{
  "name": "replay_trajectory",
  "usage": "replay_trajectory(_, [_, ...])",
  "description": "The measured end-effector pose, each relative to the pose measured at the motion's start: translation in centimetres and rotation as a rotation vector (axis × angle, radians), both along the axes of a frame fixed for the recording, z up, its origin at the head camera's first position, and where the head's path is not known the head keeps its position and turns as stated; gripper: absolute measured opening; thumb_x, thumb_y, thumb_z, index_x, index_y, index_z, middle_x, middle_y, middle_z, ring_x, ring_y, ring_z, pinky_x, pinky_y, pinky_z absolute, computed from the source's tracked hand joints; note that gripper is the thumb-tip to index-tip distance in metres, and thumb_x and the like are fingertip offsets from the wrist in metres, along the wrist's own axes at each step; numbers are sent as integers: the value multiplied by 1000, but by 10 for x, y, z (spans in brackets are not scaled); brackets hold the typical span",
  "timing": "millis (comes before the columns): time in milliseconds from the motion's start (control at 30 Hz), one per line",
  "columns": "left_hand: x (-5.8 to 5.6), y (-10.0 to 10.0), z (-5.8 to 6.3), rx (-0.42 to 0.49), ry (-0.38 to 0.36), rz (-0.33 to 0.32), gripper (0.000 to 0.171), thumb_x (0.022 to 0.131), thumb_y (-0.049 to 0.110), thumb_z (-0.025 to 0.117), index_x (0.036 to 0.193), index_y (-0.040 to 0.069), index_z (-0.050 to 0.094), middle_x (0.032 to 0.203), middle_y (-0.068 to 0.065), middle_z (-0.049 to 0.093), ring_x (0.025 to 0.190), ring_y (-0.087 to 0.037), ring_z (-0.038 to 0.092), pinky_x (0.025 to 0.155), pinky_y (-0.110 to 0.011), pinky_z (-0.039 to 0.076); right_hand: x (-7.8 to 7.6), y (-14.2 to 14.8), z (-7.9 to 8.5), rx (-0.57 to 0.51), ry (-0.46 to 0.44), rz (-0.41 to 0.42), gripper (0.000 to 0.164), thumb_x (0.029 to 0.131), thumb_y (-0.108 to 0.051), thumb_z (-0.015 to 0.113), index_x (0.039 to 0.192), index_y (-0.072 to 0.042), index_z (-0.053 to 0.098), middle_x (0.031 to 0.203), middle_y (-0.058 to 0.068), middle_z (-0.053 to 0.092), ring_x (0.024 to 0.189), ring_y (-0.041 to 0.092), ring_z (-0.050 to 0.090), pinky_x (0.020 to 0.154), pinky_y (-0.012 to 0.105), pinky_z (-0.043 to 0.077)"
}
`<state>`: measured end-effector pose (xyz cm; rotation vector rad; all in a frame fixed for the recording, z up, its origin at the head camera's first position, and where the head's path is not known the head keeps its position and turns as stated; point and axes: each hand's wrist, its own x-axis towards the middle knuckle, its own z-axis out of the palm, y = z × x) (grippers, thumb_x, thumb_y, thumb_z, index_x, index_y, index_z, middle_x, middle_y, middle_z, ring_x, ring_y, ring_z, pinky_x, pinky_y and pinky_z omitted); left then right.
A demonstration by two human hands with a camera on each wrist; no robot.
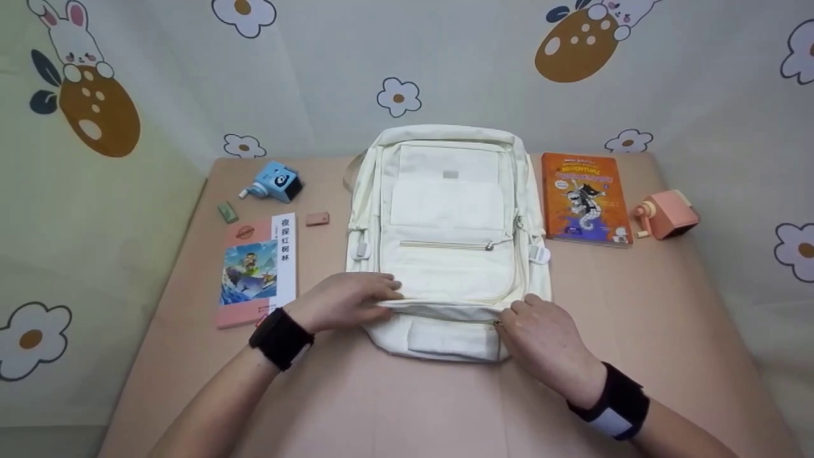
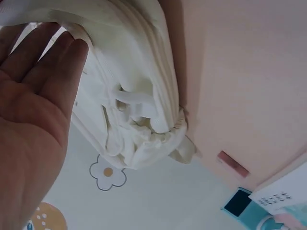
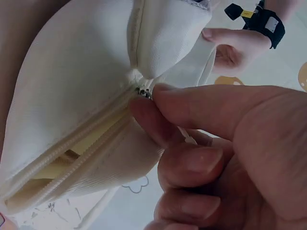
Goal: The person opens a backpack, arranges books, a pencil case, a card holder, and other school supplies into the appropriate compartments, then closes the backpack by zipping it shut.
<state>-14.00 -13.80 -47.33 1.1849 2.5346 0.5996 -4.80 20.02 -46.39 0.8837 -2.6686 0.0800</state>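
A cream backpack (image 1: 448, 270) lies on the table with its front up. My right hand (image 1: 547, 343) pinches a small metal zipper pull (image 3: 144, 93) at the bag's lower right side. In the right wrist view the zipper's teeth (image 3: 76, 165) are parted, with a pale yellow lining between them. My left hand (image 1: 346, 300) lies at the lower left of the bag, fingertips on the fabric. In the left wrist view its fingers (image 2: 64, 72) reach out fairly straight against the cloth; the thumb is out of that view.
Left of the bag lie a pink-covered book (image 1: 251, 273), a blue crank pencil sharpener (image 1: 273, 182), a green eraser (image 1: 227, 212) and a pink eraser (image 1: 317, 219). An orange book (image 1: 586, 200) and a pink crank sharpener (image 1: 671, 215) are to the right. Patterned curtain (image 1: 343, 57) hangs behind.
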Motion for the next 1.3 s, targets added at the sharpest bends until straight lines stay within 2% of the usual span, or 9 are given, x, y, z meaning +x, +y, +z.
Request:
replay_trajectory(133, [-4,2,-3,50,8,58,22,104,30,62,112,15,75,100,1,72,95,-17,68,86,-39,54,-1,-3,0,-8,12,14,28,81,-7,75,63,-9,53,59,1,49,58,23,49,49,34,36])
replay_trajectory(200, [-5,5,-3,58,29,74,20,105,31,60,100,16,72,82,6,64,76,-15,62,73,-37,52,-2,-5,1,-16,15,20,28,82,-8,74,63,-9,53,59,1,49,58,24,49,49,35,36])
replay_trajectory(267, [-7,8,-3,55,44,82,21,105,31,60,92,17,68,72,9,55,67,-13,55,65,-36,48,-3,-8,2,-23,19,25,28,82,-9,74,64,-10,53,60,1,50,58,24,49,49,35,36])
replay_trajectory(500, [-10,10,0,42,34,79,25,105,29,60,83,18,61,67,11,46,63,-12,50,61,-33,42,-10,-26,7,-25,11,71,30,85,-8,70,62,-11,51,58,0,48,57,23,49,49,35,35])
replay_trajectory(667, [-11,10,-1,48,38,75,25,104,28,60,83,17,62,67,11,47,63,-12,50,62,-33,43,-16,-49,10,47,-18,113,26,83,-7,66,62,-12,52,57,-1,45,57,22,47,49,34,33])
replay_trajectory(933, [-10,10,0,51,24,92,22,103,28,62,85,16,65,69,10,50,64,-13,52,63,-33,44,-23,-77,13,131,5,192,19,76,-7,70,65,-13,56,60,0,49,58,21,48,47,33,33])
replay_trajectory(1067, [-9,10,-1,52,18,96,22,103,28,62,86,16,66,69,10,50,65,-13,52,63,-32,44,-27,-76,11,101,6,201,25,83,-15,71,64,-13,55,59,0,49,56,21,48,45,32,32])
replay_trajectory(1167, [-9,10,-2,56,28,94,22,104,28,61,86,16,65,69,9,50,65,-13,52,63,-33,44,-29,-68,13,42,-7,196,34,90,-28,73,67,-14,53,62,-1,48,58,21,47,47,32,33])
replay_trajectory(1300, [-6,9,-4,52,46,105,20,104,29,61,90,16,67,72,10,53,67,-13,53,65,-34,45,-33,-47,16,-37,-49,194,36,90,-46,75,83,-14,60,77,-2,54,70,21,49,57,34,38])
